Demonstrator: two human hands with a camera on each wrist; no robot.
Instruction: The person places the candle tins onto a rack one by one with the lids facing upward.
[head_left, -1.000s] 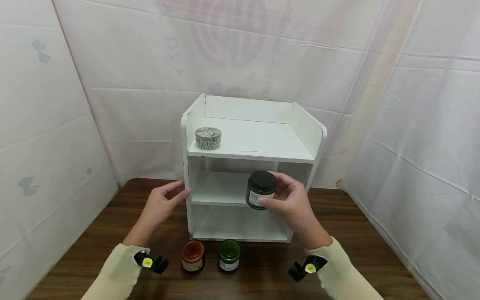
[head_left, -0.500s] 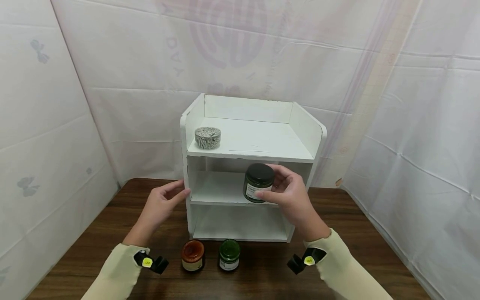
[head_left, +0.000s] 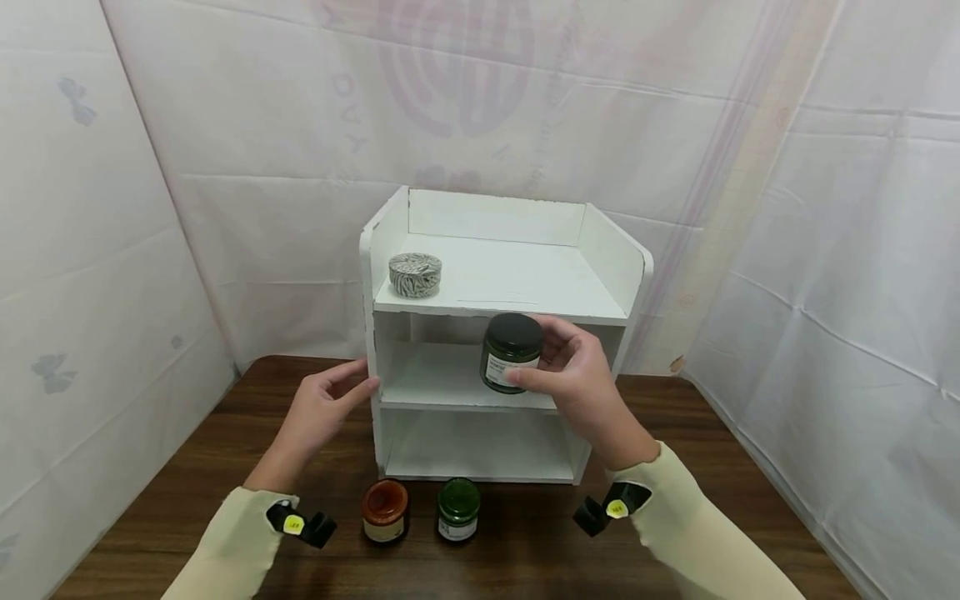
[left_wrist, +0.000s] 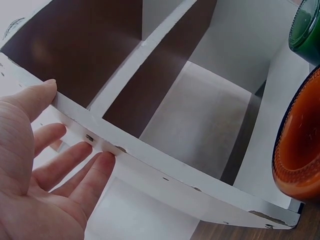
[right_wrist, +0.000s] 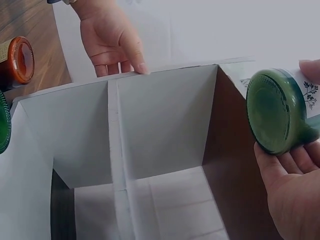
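Note:
My right hand [head_left: 581,375] grips a dark green glass jar [head_left: 512,354] with a black lid and a white label that seems to read SCENTED. Held upright, the jar overlaps the middle compartment of the white shelf unit [head_left: 517,271] in the head view. Its round green base [right_wrist: 270,114] faces the right wrist camera. My left hand [head_left: 324,410] touches the shelf's left side panel, thumb at the front edge [left_wrist: 75,110] and fairly straight fingers against the outer face.
An amber jar [head_left: 386,510] and a green jar [head_left: 458,508] stand on the wooden table [head_left: 525,550] in front of the unit. A round patterned tin [head_left: 416,276] sits on the top shelf, at its left. White sheets [head_left: 262,167] hang behind and at both sides.
My right hand has raised the jar and shifted it slightly left, from in front of the middle shelf board toward the top board. The left hand stays at the side panel.

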